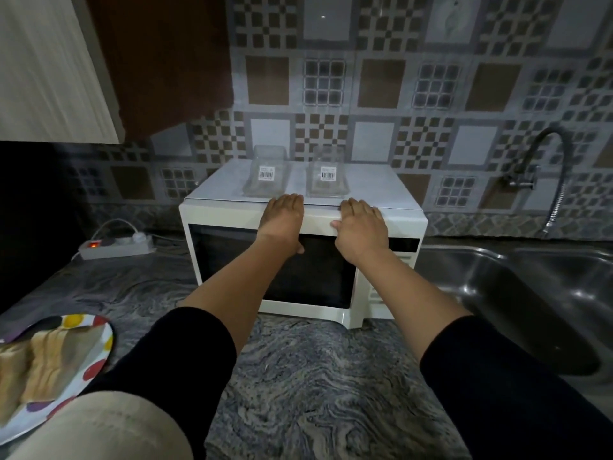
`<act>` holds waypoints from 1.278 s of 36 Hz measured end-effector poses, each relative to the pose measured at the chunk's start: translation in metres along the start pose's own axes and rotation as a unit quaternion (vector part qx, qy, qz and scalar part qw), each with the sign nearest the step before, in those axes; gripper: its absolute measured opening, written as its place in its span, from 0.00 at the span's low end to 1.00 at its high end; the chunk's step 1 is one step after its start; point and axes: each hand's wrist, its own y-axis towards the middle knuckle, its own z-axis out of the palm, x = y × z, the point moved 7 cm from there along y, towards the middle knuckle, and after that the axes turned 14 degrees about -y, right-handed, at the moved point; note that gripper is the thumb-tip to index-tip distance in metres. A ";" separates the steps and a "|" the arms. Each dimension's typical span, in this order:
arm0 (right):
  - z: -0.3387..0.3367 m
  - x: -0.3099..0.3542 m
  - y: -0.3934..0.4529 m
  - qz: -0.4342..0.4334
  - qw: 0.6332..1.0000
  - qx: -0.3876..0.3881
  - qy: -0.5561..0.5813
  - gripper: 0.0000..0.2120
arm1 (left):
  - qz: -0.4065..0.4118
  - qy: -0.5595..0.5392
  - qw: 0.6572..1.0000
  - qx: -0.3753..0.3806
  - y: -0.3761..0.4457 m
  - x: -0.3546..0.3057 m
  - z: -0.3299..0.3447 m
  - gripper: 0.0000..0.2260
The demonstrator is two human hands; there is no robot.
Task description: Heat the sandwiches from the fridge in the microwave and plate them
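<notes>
Both hands, left hand (283, 218) and right hand (361, 224), rest on the microwave (232, 214) top front edge, fingers released, grasping nothing. Sandwiches (43, 363) lie on the spotted plate (96, 360), worktop (315, 376) left.

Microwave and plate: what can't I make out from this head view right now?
- Microwave interior: dark door glass hides it.
- Control panel: right hand and forearm cover most.
- Barcode labels on the two clear containers: too small.
- Plate of sandwiches: cut off at the left edge.
</notes>
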 end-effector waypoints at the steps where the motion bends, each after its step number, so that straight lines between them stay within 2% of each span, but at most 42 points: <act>1: 0.000 0.000 0.000 0.000 1.000 -0.010 0.000 0.24 | 0.002 -0.004 1.000 -0.006 0.000 0.000 0.000 0.48; 10: 0.001 -0.002 0.006 0.010 0.998 -0.064 0.002 0.20 | 0.019 -0.008 0.999 -0.039 0.003 0.003 0.003 0.45; 16: 0.000 -0.005 0.012 0.015 0.995 -0.091 0.022 0.17 | 0.011 -0.021 0.998 -0.062 0.007 0.005 0.004 0.39; 25: 0.003 -0.005 0.008 0.022 0.992 -0.114 0.056 0.16 | -0.002 -0.001 0.998 -0.059 0.003 0.005 0.013 0.41; 27: 0.006 -0.003 0.002 0.025 0.991 -0.119 0.051 0.18 | -0.014 -0.008 0.998 -0.060 -0.001 0.004 0.016 0.42; 30: 0.013 0.002 -0.009 0.032 0.992 -0.113 0.033 0.29 | -0.013 -0.038 0.998 -0.057 -0.008 0.003 0.017 0.41; 33: 0.012 0.005 -0.018 0.046 0.993 -0.103 0.045 0.31 | -0.004 -0.053 0.997 -0.047 -0.018 0.002 0.015 0.41; 39: 0.009 0.017 -0.045 0.068 0.979 -0.097 0.165 0.29 | 0.016 -0.103 0.994 -0.040 -0.044 0.012 0.021 0.40; 43: 0.017 0.033 -0.073 0.106 0.943 -0.027 0.313 0.28 | 0.007 -0.168 0.986 -0.018 -0.067 0.022 0.028 0.37; 46: 0.016 0.050 -0.097 0.130 0.929 -0.024 0.346 0.29 | 0.001 -0.224 0.974 -0.029 -0.092 0.037 0.032 0.37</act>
